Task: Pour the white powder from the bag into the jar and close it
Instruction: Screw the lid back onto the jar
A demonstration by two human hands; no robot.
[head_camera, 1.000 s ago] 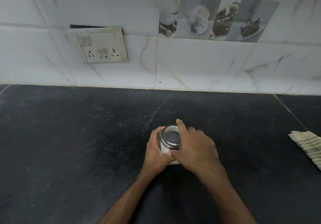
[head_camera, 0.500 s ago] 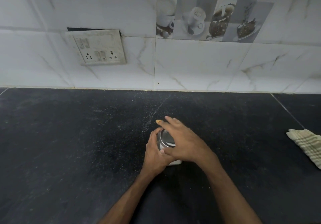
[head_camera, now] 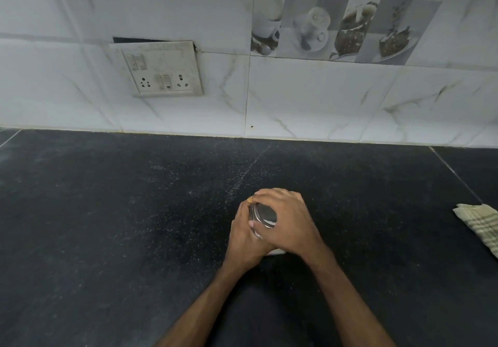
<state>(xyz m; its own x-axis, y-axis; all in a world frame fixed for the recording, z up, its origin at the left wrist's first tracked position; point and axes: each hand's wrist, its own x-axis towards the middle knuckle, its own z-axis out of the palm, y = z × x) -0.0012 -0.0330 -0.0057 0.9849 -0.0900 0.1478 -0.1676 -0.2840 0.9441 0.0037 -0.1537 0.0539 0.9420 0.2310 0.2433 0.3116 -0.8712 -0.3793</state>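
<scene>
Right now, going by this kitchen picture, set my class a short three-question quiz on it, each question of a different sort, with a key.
1. True or false: the left hand and the right hand both hold the jar, which stands on the black counter.
2. Which thing lies at the right side of the counter? A. a checked cloth B. a spoon C. a plate
3. Fill in: the ____ hand is curled over the jar's lid.
Key: 1 true; 2 A; 3 right.
</scene>
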